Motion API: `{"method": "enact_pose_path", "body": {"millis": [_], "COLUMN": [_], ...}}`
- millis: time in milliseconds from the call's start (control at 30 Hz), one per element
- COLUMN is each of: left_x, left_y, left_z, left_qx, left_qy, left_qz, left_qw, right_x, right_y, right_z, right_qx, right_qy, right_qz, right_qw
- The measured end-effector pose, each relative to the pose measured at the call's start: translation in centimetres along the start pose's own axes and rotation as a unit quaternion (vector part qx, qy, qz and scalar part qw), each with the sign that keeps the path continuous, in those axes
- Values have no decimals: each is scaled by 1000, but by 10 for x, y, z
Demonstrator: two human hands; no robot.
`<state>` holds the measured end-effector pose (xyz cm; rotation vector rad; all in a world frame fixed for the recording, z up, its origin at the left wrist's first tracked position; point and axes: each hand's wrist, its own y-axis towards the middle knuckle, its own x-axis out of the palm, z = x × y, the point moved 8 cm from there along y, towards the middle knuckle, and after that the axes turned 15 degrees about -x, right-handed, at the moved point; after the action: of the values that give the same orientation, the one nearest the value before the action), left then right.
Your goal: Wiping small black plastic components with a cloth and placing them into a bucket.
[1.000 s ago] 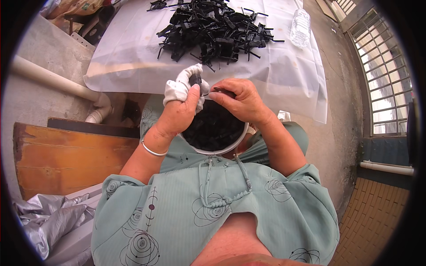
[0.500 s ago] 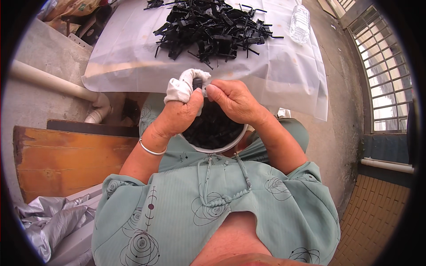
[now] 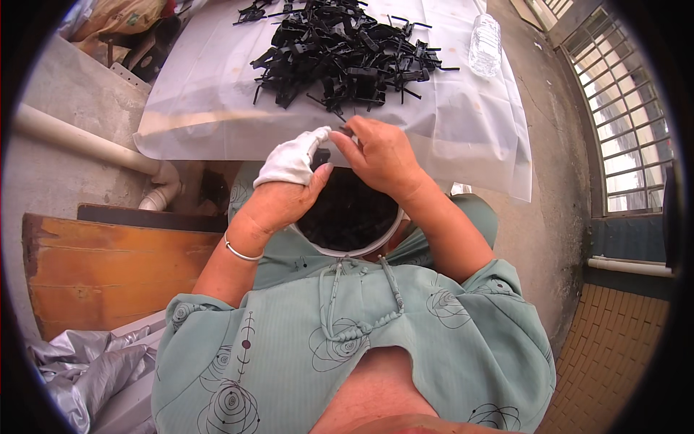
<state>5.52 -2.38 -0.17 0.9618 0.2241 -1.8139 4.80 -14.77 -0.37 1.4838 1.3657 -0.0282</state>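
My left hand (image 3: 289,166) wears a white cloth glove over its fingers, the thumb bare. A small black plastic part (image 3: 322,155) sits between that thumb and the gloved fingers, which are stretched fairly straight. Close by on the right, my bare right hand (image 3: 379,153) has thumb and forefinger drawn together near the gloved fingertips. Something small and dark shows at its fingers, too little to name. Below both hands, between my knees, stands a white-rimmed bucket (image 3: 340,252) with dark pieces inside. A heap of black plastic parts (image 3: 354,61) with thin stems lies beyond the hands.
White plastic sheeting (image 3: 195,123) covers the table under the heap. A clear plastic bottle (image 3: 485,47) is at its right side. To my left are an orange-brown wooden board (image 3: 123,271), a pale pipe (image 3: 87,141) and crumpled silver sheeting (image 3: 87,369). A barred window (image 3: 629,116) is at the right.
My left hand's curled fingers have straightened, and the black part sits slightly lower. My right hand has shifted a little up and left, toward the table edge.
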Motion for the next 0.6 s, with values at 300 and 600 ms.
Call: {"method": "enact_pose_path", "body": {"millis": [300,600], "left_x": [-12,24], "left_y": [21,23], "left_z": [-3,-39], "left_qx": [22,-239], "left_qy": [20,-295], "left_qz": [131,-85], "left_qw": [991,921], "right_x": [15,-4], "right_y": [-8,-3], "right_z": [-6,-7], "right_qx": [-85,-39], "right_qy": [-67,78], "right_qz": [-46,56], "right_qw": [993,995]}}
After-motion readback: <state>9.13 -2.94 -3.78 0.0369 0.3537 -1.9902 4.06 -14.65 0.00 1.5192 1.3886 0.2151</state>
